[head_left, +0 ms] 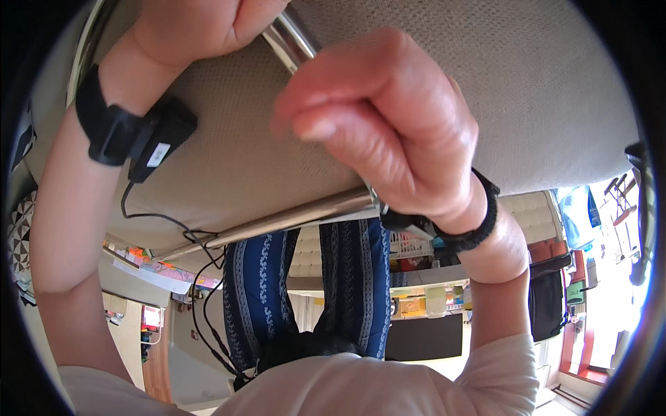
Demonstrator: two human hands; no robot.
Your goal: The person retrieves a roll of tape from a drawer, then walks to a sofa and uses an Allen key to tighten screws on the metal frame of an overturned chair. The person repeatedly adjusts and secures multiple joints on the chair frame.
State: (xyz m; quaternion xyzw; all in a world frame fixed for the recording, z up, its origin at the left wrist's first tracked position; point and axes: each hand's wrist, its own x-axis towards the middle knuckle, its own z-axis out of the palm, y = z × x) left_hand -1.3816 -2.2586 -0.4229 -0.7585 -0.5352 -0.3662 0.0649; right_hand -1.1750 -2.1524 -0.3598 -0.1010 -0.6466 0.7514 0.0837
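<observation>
My left hand point(198, 28) is at the upper edge of the view, curled closed beside a shiny metal tube point(290, 40). Its fingertips are cut off, so what it grips is hidden. My right hand point(395, 118) is in front of the tube's lower end, with fingers bent in and thumb pressed against them. Its fingertips are smeared by motion, and anything in them cannot be made out. Behind both hands spreads a large panel of grey-beige woven fabric point(541, 90). A second metal tube point(312, 211) runs along the fabric's near edge, below my right hand.
Black straps circle both wrists; a black device point(166, 135) on the left one trails a dark cable point(196, 305) down to my waist. My legs in blue patterned trousers point(260, 291) show beneath the tube. A black bag point(548, 295) and a clear blue bottle point(577, 218) stand at right.
</observation>
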